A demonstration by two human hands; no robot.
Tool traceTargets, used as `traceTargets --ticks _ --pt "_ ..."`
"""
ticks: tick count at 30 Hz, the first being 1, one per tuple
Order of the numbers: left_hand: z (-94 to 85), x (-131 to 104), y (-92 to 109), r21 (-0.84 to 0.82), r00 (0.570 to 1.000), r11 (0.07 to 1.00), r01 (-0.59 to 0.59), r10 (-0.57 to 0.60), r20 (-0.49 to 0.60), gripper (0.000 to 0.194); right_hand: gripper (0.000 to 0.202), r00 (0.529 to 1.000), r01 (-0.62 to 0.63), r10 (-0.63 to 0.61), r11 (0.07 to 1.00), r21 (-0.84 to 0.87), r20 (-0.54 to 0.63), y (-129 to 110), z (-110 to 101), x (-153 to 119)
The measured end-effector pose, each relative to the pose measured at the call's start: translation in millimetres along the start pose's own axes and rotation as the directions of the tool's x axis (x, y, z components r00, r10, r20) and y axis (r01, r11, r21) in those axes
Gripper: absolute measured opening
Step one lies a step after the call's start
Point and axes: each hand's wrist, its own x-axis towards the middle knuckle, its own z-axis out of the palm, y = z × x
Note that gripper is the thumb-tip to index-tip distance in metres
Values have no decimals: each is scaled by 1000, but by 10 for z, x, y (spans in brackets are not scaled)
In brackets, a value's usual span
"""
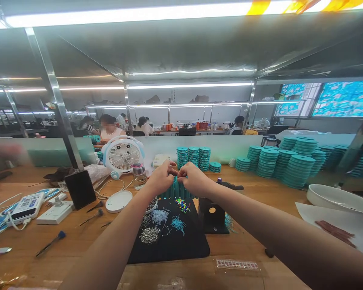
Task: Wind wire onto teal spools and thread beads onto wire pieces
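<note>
Both my hands meet above the back of a black mat [184, 247], close together, over a row of teal spools [177, 190]. The fingers of my left hand [162, 177] are pinched; what they hold is too small to make out. My right hand [195, 178] has thumb and forefinger pressed together beside it, its content also unclear. Silver metal pieces [150, 235], clear bluish pieces [159, 216], short teal strands [178, 224] and colourful beads [182, 205] lie in piles on the mat. A black stand [212, 217] is at the mat's right.
A white fan [124, 156], a glass jar [139, 177] and a white lid [119, 201] sit left of my hands. Stacks of teal discs [298, 171] and a white bowl [340, 198] are at the right. A metal post [60, 108] rises on the left. People sit beyond the partition.
</note>
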Motion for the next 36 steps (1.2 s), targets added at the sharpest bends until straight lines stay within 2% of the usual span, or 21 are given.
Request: traceTargets --ticks 10,25,32,36 --pt "-12 3 20 1 999 999 33 -33 20 47 8 998 37 -36 999 11 -42 5 21 -19" --pt "-6 16 16 6 1000 1000 20 -21 16 46 15 991 122 -120 992 19 -66 41 86 -51" --pt "-17 11 42 5 1000 1000 28 -28 -5 43 2 993 55 -51 998 35 -102 33 44 14" --pt "-23 5 41 -15 999 999 33 -33 1 43 7 994 16 -12 999 33 -105 40 34 59"
